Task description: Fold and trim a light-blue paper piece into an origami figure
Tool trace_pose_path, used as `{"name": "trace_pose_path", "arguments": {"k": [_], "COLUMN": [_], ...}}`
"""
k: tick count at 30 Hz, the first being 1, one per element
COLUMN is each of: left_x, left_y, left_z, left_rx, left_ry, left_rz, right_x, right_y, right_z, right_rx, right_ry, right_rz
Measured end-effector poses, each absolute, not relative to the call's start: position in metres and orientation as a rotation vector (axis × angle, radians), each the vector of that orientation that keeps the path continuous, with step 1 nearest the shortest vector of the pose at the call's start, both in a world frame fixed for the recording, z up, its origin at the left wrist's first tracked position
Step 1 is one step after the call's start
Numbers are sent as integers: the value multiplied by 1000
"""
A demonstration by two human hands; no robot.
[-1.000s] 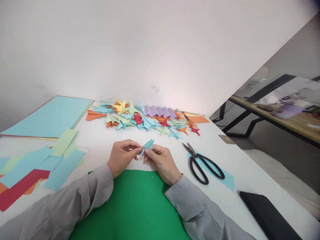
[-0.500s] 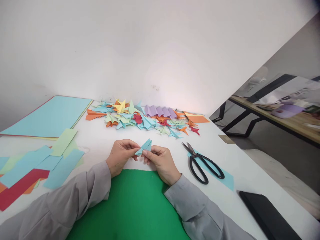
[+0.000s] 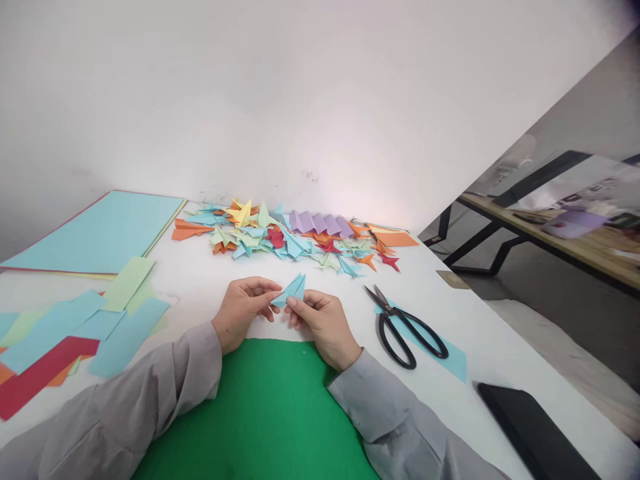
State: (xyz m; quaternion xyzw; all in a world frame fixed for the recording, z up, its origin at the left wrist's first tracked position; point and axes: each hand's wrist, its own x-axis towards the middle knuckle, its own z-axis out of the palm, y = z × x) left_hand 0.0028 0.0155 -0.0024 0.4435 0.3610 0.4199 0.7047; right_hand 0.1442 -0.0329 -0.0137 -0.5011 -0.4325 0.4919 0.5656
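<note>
A small folded piece of light blue paper [image 3: 294, 289], with pointed flaps standing up, is held between my two hands above the white table. My left hand [image 3: 244, 312] pinches its left tip between thumb and fingers. On the other side, my right hand [image 3: 323, 323] grips the lower right part, thumb laid over the front. My fingers cover the paper's lower edge. Under my forearms lies a green surface [image 3: 260, 407]. Right of my right hand, black-handled scissors [image 3: 400, 323] rest partly open on a light blue paper strip [image 3: 455, 363].
Folded paper shapes [image 3: 295, 243] in several colours lie along the wall, beside orange paper [image 3: 397, 238]. Loose coloured strips [image 3: 127, 340] cover the table's left, before a stack of large sheets [image 3: 110, 230]. A black flat object [image 3: 535, 427] lies at front right; a wooden table [image 3: 565, 240] stands beyond.
The folded blue paper has risen slightly and turned a little in my fingers. Both hands keep nearly the same place and grip.
</note>
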Motion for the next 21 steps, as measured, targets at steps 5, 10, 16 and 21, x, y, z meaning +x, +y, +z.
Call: {"name": "trace_pose_path", "arguments": {"k": [5,10,16,21], "left_x": [2,4,5,5], "left_y": [14,10,13,14], "left_z": [0,3,-2,-2], "left_rx": [1008,1130,1129,1171], "left_ry": [736,828,862,903], "left_rz": [976,943,964,983], "right_x": [144,143,144,142], "right_y": [-32,-31,-31,-32], "right_z": [-14,-15,-17,-15], "right_rx": [-1190,-1198,-1145,-1178], "right_ry": [-994,-1004,-940,-981], "right_rz": [1135,1125,1173,1168]}}
